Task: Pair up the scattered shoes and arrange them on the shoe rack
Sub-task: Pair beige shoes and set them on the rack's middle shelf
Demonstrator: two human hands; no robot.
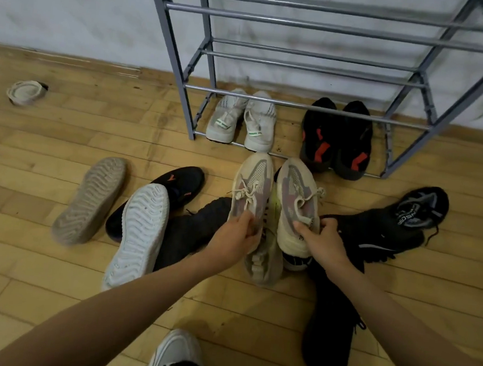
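2 beige knit trainers, matched. Left trainer (252,189) is gripped at the heel collar by the left hand (237,233); right trainer (297,198) is gripped the same way by the right hand (326,241). They are held side by side, laces up, toes pointing away from the hands toward the shoe rack (305,24). The heel grip probably lets the pair go in toe first and stay aligned. Step judged: pair made, placing not yet done.

4 shoes sit on the lowest tier beyond the fingertips, heels outward: 1 white pair (228,118) ahead of the left hand, 1 black-and-red pair (318,131) ahead of the right hand. The gap between them looks narrow, so a higher tier seems the likelier slot.

Loose stock on the wooden floor (49,144):
- Left of the left hand: 1 beige sole (91,200) and 1 white sole (139,232), both upturned, and 1 black shoe with an orange mark (176,183).
- Beneath both hands: 1 pale shoe (263,262).
- Right of the right hand: overlapping black shoes (390,223), count unclear.
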